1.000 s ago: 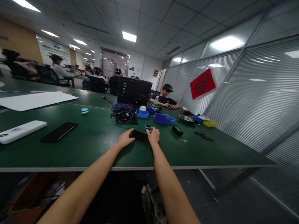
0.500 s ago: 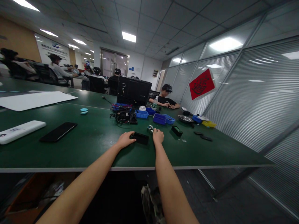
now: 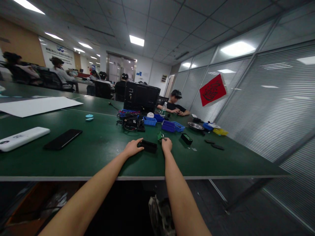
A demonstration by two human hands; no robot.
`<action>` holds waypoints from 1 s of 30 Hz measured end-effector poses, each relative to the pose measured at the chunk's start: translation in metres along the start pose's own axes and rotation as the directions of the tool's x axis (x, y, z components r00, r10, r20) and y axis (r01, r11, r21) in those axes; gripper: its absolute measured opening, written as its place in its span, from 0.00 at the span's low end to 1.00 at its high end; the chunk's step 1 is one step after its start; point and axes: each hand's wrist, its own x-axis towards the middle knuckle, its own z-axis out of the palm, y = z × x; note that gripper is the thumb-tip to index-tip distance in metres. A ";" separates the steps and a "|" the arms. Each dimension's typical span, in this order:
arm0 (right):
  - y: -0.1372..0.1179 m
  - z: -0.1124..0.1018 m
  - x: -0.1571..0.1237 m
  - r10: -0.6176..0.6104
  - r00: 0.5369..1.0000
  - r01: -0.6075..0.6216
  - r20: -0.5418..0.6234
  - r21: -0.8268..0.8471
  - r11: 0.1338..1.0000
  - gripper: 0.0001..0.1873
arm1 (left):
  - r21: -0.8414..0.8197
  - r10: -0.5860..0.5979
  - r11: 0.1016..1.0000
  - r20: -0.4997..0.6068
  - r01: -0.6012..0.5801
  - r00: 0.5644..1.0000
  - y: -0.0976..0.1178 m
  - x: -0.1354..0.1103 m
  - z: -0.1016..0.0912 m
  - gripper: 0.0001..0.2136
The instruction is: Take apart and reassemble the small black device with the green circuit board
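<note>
My left hand [image 3: 133,148] rests on the green table [image 3: 98,157], its fingers touching the near end of a flat black case [image 3: 149,146]. My right hand [image 3: 167,145] is closed in a pinch on a small green part [image 3: 160,136], held just right of the case. Further right lies a small black box [image 3: 186,138].
Blue trays [image 3: 172,126], a tangle of cables [image 3: 130,123] and a black monitor [image 3: 141,96] stand behind. A black phone [image 3: 62,139] and a white bar [image 3: 23,138] lie at the left. A person [image 3: 175,105] sits at the far side. Others sit at far tables.
My right hand has moved from the case's right end a little to the right and now pinches a small part. My left hand has stayed on the case.
</note>
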 end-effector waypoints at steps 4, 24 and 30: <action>0.003 0.001 0.004 0.059 0.998 -0.059 -0.010 0.022 0.998 0.16 | 0.005 0.013 1.000 -0.004 -0.013 1.000 -0.001 0.000 0.000 0.28; 0.001 0.003 -0.001 0.032 0.990 -0.046 -0.135 -0.104 0.994 0.29 | -0.053 -0.026 0.998 -0.015 0.025 1.000 -0.003 0.003 0.003 0.26; -0.006 0.007 -0.005 -0.016 0.994 -0.010 -0.109 -0.233 0.972 0.35 | -0.068 -0.045 0.997 0.001 0.045 0.999 0.000 0.004 0.001 0.26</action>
